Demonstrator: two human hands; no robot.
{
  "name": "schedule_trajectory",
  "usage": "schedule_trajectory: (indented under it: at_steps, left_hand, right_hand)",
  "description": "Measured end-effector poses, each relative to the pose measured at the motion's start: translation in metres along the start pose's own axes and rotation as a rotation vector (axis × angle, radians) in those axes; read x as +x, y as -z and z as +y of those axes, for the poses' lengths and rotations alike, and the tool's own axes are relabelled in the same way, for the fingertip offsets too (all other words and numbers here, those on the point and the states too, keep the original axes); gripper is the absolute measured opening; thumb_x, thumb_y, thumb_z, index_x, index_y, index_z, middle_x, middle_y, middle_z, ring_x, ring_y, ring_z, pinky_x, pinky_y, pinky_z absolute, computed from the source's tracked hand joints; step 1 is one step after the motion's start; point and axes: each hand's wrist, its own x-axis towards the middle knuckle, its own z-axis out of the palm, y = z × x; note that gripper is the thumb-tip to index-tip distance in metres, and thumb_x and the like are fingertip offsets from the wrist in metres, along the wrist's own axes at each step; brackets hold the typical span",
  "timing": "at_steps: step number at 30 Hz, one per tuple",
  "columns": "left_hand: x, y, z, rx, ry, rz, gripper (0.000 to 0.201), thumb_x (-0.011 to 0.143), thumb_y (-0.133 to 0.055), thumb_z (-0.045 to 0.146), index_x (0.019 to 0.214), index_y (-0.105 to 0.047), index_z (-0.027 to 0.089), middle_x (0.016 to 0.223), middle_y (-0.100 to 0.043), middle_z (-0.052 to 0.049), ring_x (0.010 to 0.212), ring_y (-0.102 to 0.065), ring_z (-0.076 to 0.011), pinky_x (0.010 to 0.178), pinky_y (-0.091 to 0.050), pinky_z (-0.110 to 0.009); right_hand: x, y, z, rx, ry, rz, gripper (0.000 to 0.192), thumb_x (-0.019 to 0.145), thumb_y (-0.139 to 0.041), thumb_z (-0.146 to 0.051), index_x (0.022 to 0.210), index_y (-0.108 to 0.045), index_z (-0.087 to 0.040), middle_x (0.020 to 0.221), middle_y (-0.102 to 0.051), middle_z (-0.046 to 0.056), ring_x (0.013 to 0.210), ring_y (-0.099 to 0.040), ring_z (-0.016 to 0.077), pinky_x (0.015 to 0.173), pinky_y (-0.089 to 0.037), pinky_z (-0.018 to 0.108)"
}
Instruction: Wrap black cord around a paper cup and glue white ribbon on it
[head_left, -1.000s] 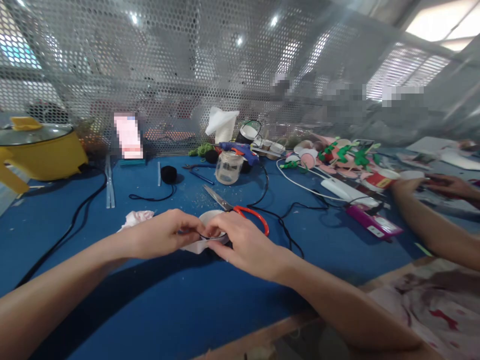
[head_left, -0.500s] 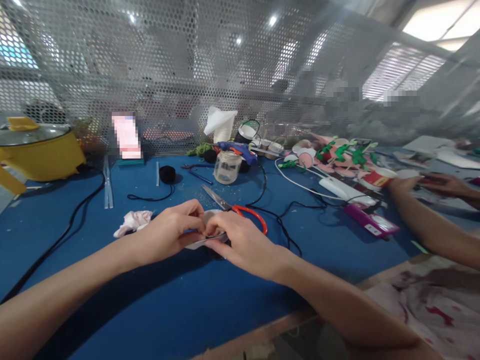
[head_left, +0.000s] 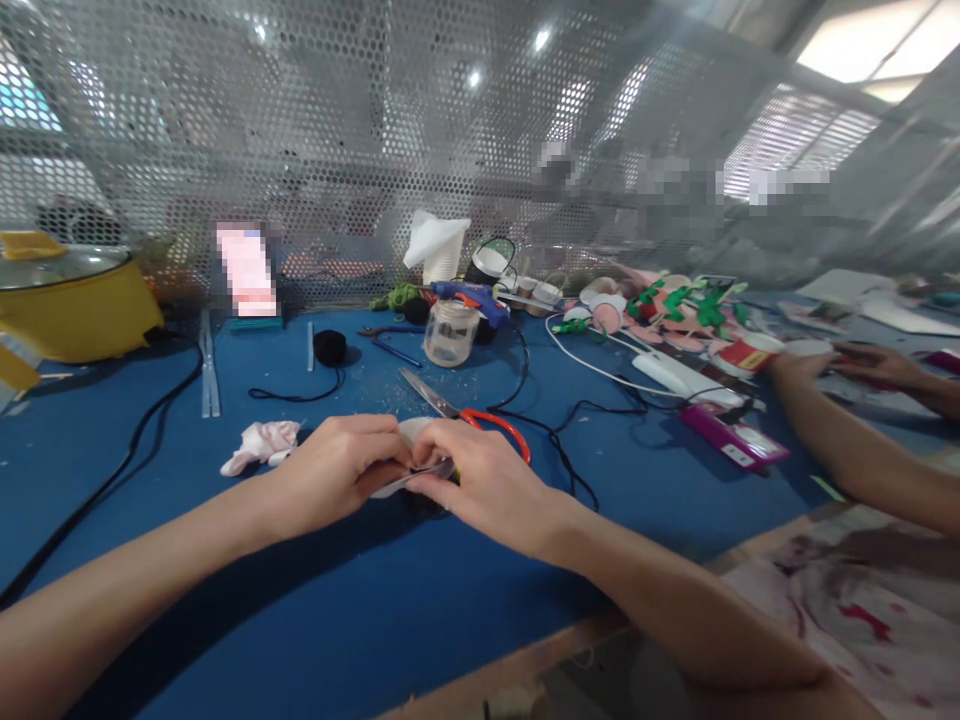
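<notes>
White round paper cup (head_left: 409,452), black cord at rim: pinched between left hand (head_left: 337,472) and right hand (head_left: 480,480); red-handled scissors (head_left: 465,415) just behind.

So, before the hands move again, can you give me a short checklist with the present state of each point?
1. Both hands on the white round piece: ok, left hand and right hand pinch it together.
2. Black cord at the piece's rim: cannot tell, the fingers hide it.
3. Red-handled scissors away from the fingers: not ok, they lie right behind the right hand.
4. Glue gun apart from the hands: ok, it rests far back by the glass jar.
5. Other person's arm clear of the work: ok, far to the right.
</notes>
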Motion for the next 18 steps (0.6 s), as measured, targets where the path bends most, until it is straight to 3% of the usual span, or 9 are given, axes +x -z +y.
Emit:
schedule_trajectory:
  at_steps: [7, 14, 18]
  left_hand:
    - [-0.0013, -0.0012, 0.0014, -0.026, 0.042, 0.035, 0.017, 0.081, -0.047, 0.014, 0.076, -0.063, 0.014, 0.068, -0.058, -0.002, 0.058, -0.054, -0.0088, 0.053, -0.039, -0.017]
    - [-0.0007, 0.0037, 0.0040, -0.114, 0.116, -0.043, 0.019, 0.080, -0.047, 0.010, 0.071, -0.063, 0.013, 0.065, -0.056, 0.000, 0.057, -0.053, -0.0070, 0.053, -0.039, -0.015]
    - [-0.0003, 0.0076, 0.0067, -0.127, 0.088, -0.097, 0.013, 0.079, -0.051, 0.016, 0.075, -0.063, 0.013, 0.069, -0.057, -0.001, 0.060, -0.054, -0.0081, 0.055, -0.041, -0.016]
  right_hand:
    - [-0.0003, -0.0007, 0.0007, -0.003, 0.002, 0.014, 0.019, 0.069, -0.066, -0.017, 0.074, -0.048, -0.019, 0.073, -0.059, -0.002, 0.068, -0.055, 0.0125, 0.059, -0.041, 0.024]
    - [-0.0006, 0.0006, -0.0007, -0.006, 0.023, -0.010, 0.014, 0.072, -0.063, -0.015, 0.074, -0.049, -0.018, 0.074, -0.058, 0.000, 0.073, -0.055, 0.0135, 0.063, -0.042, 0.025]
    - [-0.0013, -0.0022, -0.0010, 0.018, 0.015, -0.011, 0.016, 0.069, -0.061, -0.010, 0.074, -0.049, -0.018, 0.075, -0.058, 0.000, 0.074, -0.054, 0.0138, 0.064, -0.043, 0.026]
